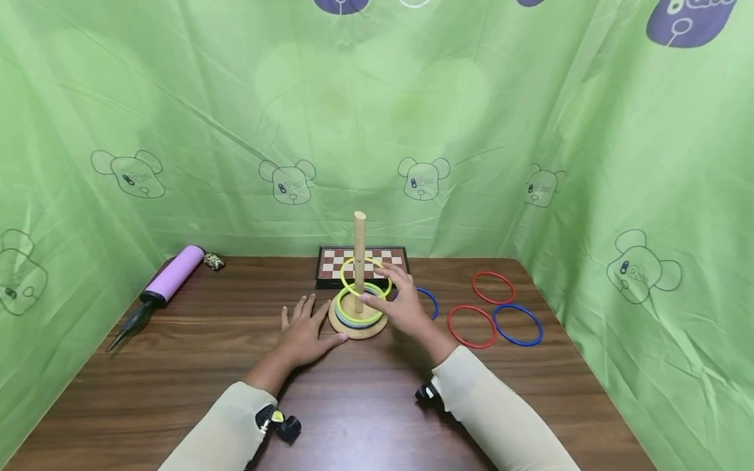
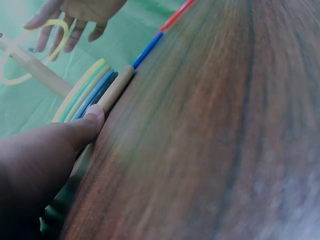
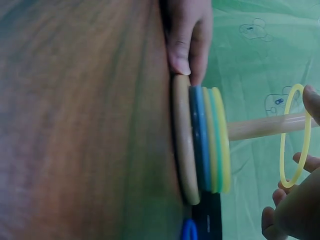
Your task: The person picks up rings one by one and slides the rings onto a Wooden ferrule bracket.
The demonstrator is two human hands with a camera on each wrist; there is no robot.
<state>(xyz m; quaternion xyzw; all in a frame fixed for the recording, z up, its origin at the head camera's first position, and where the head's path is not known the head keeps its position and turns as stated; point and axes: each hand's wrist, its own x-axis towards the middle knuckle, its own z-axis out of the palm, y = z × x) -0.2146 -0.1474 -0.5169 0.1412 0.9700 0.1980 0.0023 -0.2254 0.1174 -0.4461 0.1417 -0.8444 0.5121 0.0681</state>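
A wooden post [image 1: 360, 239] stands upright on a round wooden base [image 1: 357, 334]. Around its foot lies a stack of yellow, green and blue rings [image 3: 215, 142]. Higher up, my right hand [image 1: 408, 309] holds another yellow ring [image 3: 282, 160] between thumb and fingers, and the post passes through it. This ring is raised and apart from the stack. My left hand [image 1: 305, 335] rests on the table at the base's left side, fingers spread, its thumb [image 2: 94, 114] touching the base's edge.
Two red rings [image 1: 493, 273] and a blue ring [image 1: 518, 344] lie to the right. Another blue ring [image 1: 436, 302] is partly hidden behind my right hand. A checkered board [image 1: 334, 265] lies behind the post. A purple hand pump [image 1: 179, 271] and a small patterned object [image 1: 215, 261] lie at left.
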